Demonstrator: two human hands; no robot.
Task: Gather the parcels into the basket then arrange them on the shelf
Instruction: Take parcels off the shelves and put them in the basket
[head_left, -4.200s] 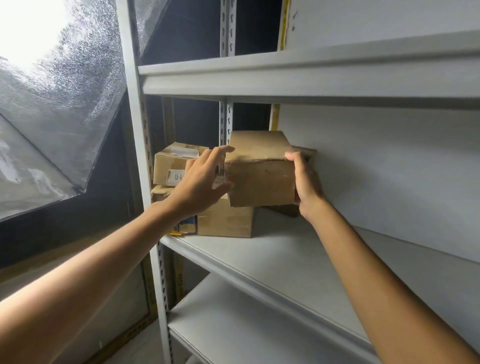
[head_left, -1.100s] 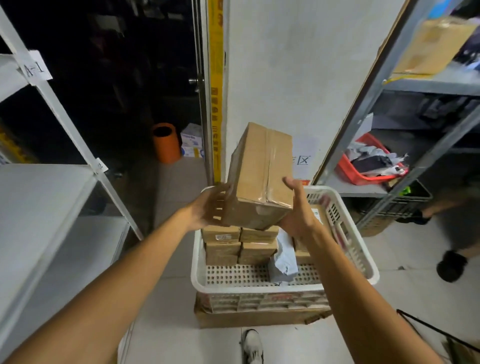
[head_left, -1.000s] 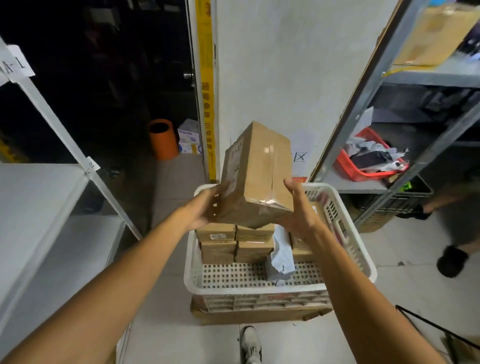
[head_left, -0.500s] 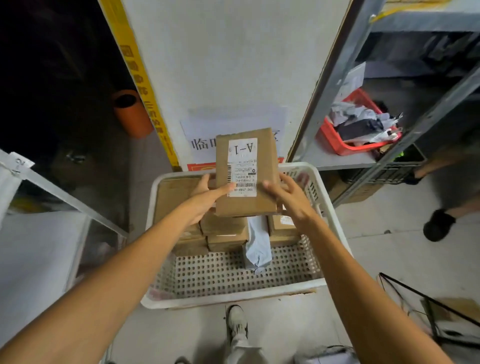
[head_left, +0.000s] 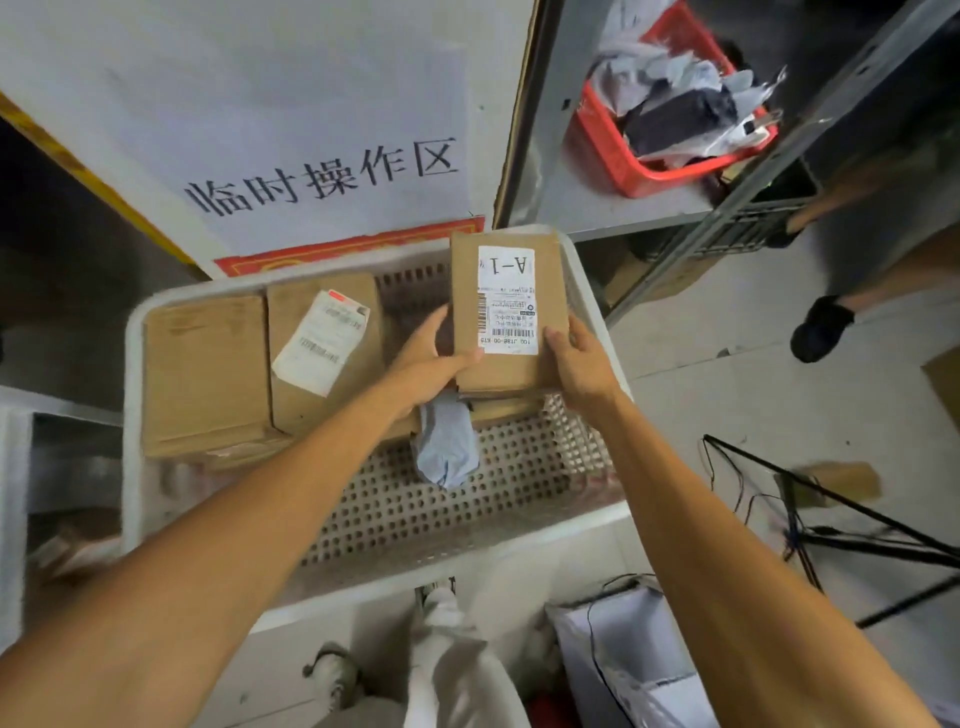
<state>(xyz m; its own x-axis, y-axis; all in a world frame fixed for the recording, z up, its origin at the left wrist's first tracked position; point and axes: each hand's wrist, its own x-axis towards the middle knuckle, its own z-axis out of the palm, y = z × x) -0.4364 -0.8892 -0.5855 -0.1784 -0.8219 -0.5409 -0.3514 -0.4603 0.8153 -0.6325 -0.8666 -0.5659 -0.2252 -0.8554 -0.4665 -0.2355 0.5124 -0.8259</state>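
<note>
1. The basket (head_left: 363, 587) sits by the person's feet. A grey bag (head_left: 447, 457) lies in its middle.
2. The left hand (head_left: 431, 364) and right hand (head_left: 582, 364) grip the box (head_left: 509, 312) at its near end, thumbs on top.
3. A moment ago the box was high and tipped. Now it is low and flat, label up, over other boxes (head_left: 498, 408) at the basket's far right corner. It looks almost packed.

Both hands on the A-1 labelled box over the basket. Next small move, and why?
Probably lower the brown cardboard box with the white A-1 label onto the stacked cardboard boxes beneath it, then let go. The left hand and right hand grip its near corners, and it hangs over the white perforated plastic basket.
</note>
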